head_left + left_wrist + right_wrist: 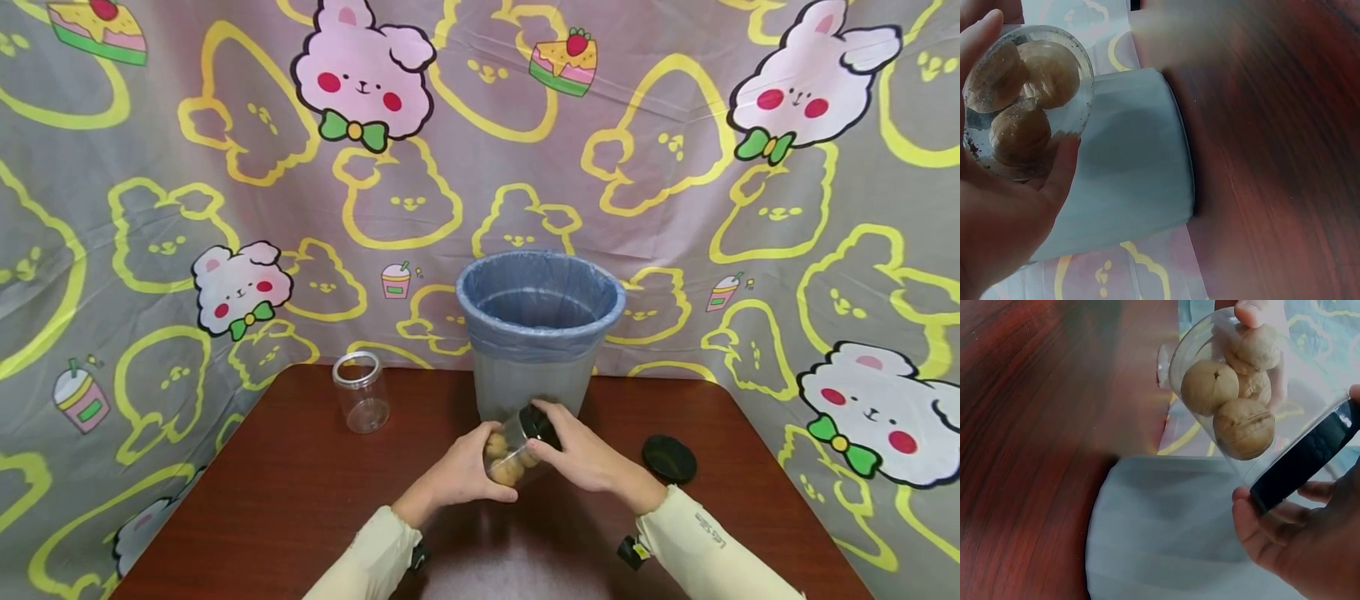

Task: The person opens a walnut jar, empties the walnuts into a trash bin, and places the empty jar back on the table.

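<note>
Left grip (461, 477), clasped round the base of a tilted clear jar (1285, 432) containing walnuts (1244, 428); right grip (576, 450), grasping its black lid (1307, 462). The jar lies between both grips, above the worktop (262, 492), before a lined bin (532, 379).

Head view: fair, even light; backdrop (525, 175) reads clear, stretched wide-lens fashion toward 4 and 8 o'clock. Pale sheen on tabletop (247, 500) at 6 o'clock, soft dark shadow just above it. Left wrist: dimmer, cool cast, detail soft; hazy glare across tabletop at 12 o'clock; left hand (1010, 231), 8 o'clock, in shade. Soft shadow on bin (1135, 181) near centre. Right wrist: likewise dim, bluish; backdrop washed pale at 1 o'clock; glint on black lid (1304, 462), 3 o'clock.
</note>
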Action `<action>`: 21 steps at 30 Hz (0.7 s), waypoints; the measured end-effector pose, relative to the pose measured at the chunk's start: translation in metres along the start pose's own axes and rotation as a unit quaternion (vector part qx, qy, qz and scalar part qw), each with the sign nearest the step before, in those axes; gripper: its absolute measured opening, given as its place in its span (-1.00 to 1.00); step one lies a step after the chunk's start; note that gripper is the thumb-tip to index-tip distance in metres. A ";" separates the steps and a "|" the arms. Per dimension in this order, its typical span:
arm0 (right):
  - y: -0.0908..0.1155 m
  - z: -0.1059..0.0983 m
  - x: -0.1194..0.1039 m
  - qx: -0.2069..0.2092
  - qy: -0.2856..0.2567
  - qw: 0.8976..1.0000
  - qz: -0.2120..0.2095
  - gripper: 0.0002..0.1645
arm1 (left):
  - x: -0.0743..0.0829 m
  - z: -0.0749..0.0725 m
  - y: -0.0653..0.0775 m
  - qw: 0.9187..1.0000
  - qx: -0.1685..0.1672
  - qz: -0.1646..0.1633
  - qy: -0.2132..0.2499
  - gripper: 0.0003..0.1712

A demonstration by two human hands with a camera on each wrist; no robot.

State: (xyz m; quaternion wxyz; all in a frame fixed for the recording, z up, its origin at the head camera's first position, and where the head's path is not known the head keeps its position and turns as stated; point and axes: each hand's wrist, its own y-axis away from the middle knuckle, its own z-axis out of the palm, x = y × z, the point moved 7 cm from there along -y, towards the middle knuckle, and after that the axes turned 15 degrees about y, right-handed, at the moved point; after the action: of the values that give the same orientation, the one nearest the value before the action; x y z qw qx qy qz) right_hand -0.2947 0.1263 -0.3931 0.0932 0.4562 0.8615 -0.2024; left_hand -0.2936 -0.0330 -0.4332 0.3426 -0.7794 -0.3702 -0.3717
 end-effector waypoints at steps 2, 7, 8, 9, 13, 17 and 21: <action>0.000 -0.001 0.000 0.004 -0.002 1.000 -0.013 -0.18 | 0.000 0.000 0.000 1.000 -0.003 0.001 0.000 0.08; -0.001 -0.002 -0.001 0.015 -0.001 0.999 -0.042 -0.19 | 0.000 -0.002 0.000 1.000 -0.010 0.003 -0.003 0.08; -0.001 -0.002 -0.001 0.016 -0.002 0.999 -0.048 -0.19 | 0.000 -0.002 0.000 1.000 -0.011 0.002 -0.004 0.08; -0.001 -0.002 -0.001 0.016 -0.003 0.998 -0.053 -0.19 | 0.000 -0.003 0.000 1.000 -0.012 0.003 -0.004 0.07; 0.000 -0.002 -0.002 0.012 -0.014 0.997 -0.070 -0.18 | 0.001 -0.005 0.001 1.000 -0.014 0.007 -0.005 0.06; 0.000 0.000 -0.001 0.002 -0.017 0.997 -0.075 -0.15 | -0.001 -0.005 0.002 1.000 -0.018 0.007 -0.009 0.07; -0.001 0.001 -0.002 -0.004 -0.019 0.997 -0.070 -0.13 | -0.003 -0.006 0.002 1.000 -0.013 0.004 -0.010 0.07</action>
State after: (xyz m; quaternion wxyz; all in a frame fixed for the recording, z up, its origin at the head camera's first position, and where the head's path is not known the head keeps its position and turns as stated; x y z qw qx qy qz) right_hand -0.2945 0.1237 -0.3933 0.0967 0.3908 0.8901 -0.2135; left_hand -0.2949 -0.0393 -0.4331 0.3305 -0.7890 -0.3657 -0.3667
